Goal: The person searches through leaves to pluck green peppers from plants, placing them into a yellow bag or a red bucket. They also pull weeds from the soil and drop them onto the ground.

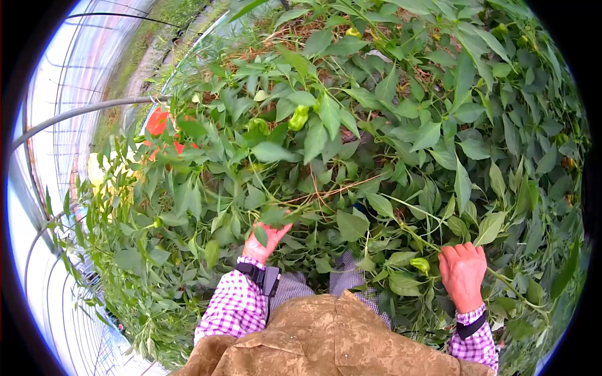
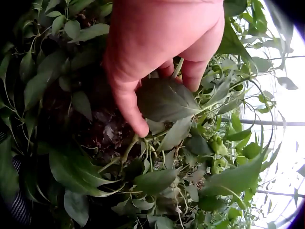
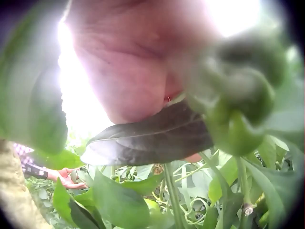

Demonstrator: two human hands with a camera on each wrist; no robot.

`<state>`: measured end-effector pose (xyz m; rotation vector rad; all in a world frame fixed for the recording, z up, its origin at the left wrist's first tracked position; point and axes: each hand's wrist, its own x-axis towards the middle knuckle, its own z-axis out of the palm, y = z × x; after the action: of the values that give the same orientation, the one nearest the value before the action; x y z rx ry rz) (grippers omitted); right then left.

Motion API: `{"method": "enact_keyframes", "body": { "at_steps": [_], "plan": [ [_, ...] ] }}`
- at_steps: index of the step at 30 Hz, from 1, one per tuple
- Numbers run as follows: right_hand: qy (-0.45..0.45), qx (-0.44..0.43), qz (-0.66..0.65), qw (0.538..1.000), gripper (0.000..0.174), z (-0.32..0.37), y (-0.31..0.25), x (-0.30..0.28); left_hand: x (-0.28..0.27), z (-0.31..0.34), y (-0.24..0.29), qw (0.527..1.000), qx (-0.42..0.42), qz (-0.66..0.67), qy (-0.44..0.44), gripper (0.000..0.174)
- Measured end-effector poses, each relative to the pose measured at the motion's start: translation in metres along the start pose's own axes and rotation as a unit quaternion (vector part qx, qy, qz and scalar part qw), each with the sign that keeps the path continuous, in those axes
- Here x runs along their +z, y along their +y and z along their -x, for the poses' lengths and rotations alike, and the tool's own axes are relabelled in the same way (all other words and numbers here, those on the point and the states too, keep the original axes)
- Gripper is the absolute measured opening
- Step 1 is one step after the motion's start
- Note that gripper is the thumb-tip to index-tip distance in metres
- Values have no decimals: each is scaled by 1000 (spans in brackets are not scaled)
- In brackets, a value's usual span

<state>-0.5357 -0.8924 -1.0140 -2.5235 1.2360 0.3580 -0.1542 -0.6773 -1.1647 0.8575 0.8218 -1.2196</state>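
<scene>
In the head view my left hand point(image 1: 266, 243) reaches into the foliage, thumb and fingers apart. The left wrist view shows the same hand point(image 2: 162, 43) over a broad leaf point(image 2: 167, 101), one fingertip by a green stem; some fingers are partly hidden behind the leaf. At the right, my right hand point(image 1: 463, 272) has its fingers curled round a leafy branch point(image 1: 511, 288). A small pale-green pepper point(image 1: 421, 266) hangs left of that hand. Close to the right wrist camera, the hand point(image 3: 128, 67) is blurred above a dark leaf point(image 3: 152, 136), beside a green pepper point(image 3: 238, 131).
Dense pepper plants surround both hands, with more green peppers point(image 1: 298, 118) farther ahead. Brown twine or dry stems point(image 1: 338, 190) cross between the plants. Metal hoops point(image 1: 81, 113) and clear sheeting stand at the left, near a red object point(image 1: 158, 121) behind leaves.
</scene>
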Motion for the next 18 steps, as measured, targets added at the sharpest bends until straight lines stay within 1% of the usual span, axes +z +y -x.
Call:
{"method": "enact_keyframes", "body": {
  "at_steps": [1, 2, 4, 5, 6, 9, 11, 12, 14, 15, 18],
  "plan": [
    [2, -4, -1, 1000, 11, 0, 0, 0, -10, 2, -3, 998, 12, -56, -35, 41],
    [5, -4, -1, 1000, 11, 1, 0, 0, -19, 7, -6, 993, 13, -109, -34, 39],
    [8, -5, -1, 1000, 11, 2, 1, 0, -36, 17, -16, 998, 11, -63, 5, 37],
    [4, -8, 0, 1000, 11, 2, 2, 0, -44, 22, -22, 999, -3, -42, 9, 36],
    [-1, -12, -1, 1000, 11, 0, 2, -1, -33, 31, -30, 993, 20, -113, 36, 32],
    [2, -21, 0, 1000, 12, 0, 4, -1, -25, 47, -46, 989, 25, -141, 41, 31],
    [8, -23, -3, 1000, 12, 1, 6, 1, -31, 49, -49, 994, 8, -103, -27, 18],
    [13, -23, -5, 1000, 12, 1, 7, 2, -38, 48, -48, 994, 13, -102, -27, 18],
    [16, -27, -13, 999, 12, 0, 4, 1, -57, 43, -42, 985, 3, -133, -107, 12],
    [22, -26, -18, 999, 12, 0, 4, 1, -65, 39, -41, 985, 7, -134, -108, 12],
    [30, -19, -23, 999, 11, 2, 7, 1, -81, 31, -44, 996, -12, -88, -27, 18]
  ]
}}
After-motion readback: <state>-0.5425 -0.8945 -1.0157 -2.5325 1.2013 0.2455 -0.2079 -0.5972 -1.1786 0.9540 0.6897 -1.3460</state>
